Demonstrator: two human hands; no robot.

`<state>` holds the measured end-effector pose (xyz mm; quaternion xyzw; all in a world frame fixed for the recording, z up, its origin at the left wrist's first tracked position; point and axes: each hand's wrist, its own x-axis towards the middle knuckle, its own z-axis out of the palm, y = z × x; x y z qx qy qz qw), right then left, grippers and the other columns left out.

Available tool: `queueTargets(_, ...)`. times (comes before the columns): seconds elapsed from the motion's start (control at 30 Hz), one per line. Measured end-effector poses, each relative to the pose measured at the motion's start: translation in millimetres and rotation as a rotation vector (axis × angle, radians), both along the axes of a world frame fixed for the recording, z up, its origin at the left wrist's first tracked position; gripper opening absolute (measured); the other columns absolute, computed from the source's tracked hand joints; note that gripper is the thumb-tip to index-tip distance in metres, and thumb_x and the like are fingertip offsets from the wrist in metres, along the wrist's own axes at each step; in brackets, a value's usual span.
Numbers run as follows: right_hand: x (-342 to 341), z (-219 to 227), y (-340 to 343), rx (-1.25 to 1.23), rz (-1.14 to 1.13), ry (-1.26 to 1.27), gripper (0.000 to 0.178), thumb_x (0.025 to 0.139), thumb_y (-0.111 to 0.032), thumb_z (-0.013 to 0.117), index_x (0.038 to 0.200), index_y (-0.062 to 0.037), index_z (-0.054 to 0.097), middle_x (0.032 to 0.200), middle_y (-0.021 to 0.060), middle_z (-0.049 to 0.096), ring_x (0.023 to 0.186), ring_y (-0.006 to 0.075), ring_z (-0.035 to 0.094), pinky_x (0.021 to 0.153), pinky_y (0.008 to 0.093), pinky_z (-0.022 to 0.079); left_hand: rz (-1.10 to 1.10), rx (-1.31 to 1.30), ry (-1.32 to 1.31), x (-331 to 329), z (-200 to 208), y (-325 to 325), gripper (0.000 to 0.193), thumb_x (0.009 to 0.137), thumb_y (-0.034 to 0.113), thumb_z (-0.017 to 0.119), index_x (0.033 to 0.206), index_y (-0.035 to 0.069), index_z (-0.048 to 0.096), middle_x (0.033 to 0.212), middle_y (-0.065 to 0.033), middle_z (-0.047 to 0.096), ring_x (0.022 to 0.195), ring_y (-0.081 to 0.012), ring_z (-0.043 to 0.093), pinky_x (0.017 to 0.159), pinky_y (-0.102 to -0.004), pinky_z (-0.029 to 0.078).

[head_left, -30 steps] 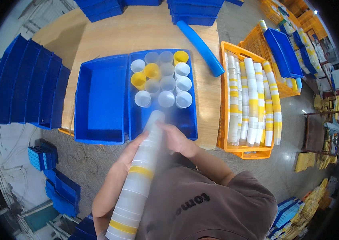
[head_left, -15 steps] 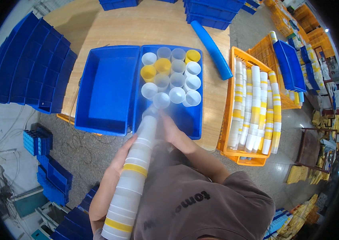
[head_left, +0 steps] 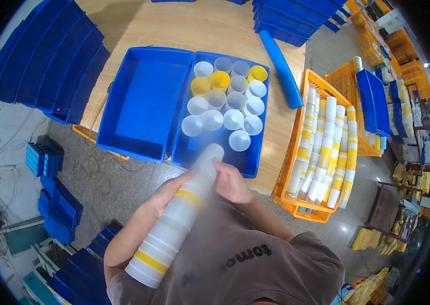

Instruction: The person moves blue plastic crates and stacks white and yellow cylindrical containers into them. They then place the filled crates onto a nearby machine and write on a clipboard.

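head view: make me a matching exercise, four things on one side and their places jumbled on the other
1. long stack of white and yellow cups
2. long blue cylinder
3. orange plastic crate
4. right-hand blue rectangular tray

A. beneath the upright single cups
B. in the left hand
C. around several cup stacks
D. on the wooden table, between tray and crate

Pairs: 1-B, 2-D, 3-C, 4-A

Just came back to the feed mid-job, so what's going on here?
A person holds a slanted stack of nested white and yellow cups in the left hand, with the right hand at its far end. Beyond the hands, separate cups stand in a blue tray, mostly toward its far side. Another blue tray sits beside it, and an orange crate on the right holds more cup stacks.
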<state>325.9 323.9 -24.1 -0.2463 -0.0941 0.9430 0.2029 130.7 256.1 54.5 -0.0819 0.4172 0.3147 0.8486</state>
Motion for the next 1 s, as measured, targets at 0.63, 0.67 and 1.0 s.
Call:
queueTargets(0.63, -44, 17, -1, -0.028, 0.053, -0.036, 0.039, 0.099, -0.034, 0.05, 0.121, -0.0017, 0.051, 0.116, 0.0118, 0.059, 0.109, 0.0264, 0.056, 0.097, 0.0407, 0.043, 0.172, 0.026, 0.113, -18, 16, -47, 0.054, 0.095, 0.037, 0.057, 0.126, -0.005, 0.048, 0.099, -0.0206, 0.065, 0.079, -0.0291, 0.068, 0.066, -0.0358, 0.059)
queueTargets(0.67, -47, 11, -6, 0.01, 0.112, 0.005, 0.038, 0.099, -0.034, 0.051, 0.12, -0.0021, 0.052, 0.114, 0.0112, 0.06, 0.109, 0.0262, 0.056, 0.097, 0.041, 0.043, 0.153, 0.064, 0.144, -20, 19, -49, 0.053, 0.094, 0.036, 0.059, 0.126, -0.005, 0.049, 0.1, -0.0206, 0.065, 0.08, -0.0282, 0.068, 0.067, -0.0356, 0.059)
queueTargets(1.0, -33, -19, 29, 0.246, 0.278, -0.073, 0.053, 0.103, -0.039, 0.038, 0.138, 0.0011, 0.037, 0.137, 0.0175, 0.048, 0.127, 0.0281, 0.045, 0.11, 0.0396, 0.033, 0.258, 0.348, 0.228, -9, 37, -77, 0.07, 0.086, 0.057, 0.063, 0.123, 0.0, 0.052, 0.089, -0.0094, 0.066, 0.066, -0.0146, 0.066, 0.052, -0.0231, 0.056)
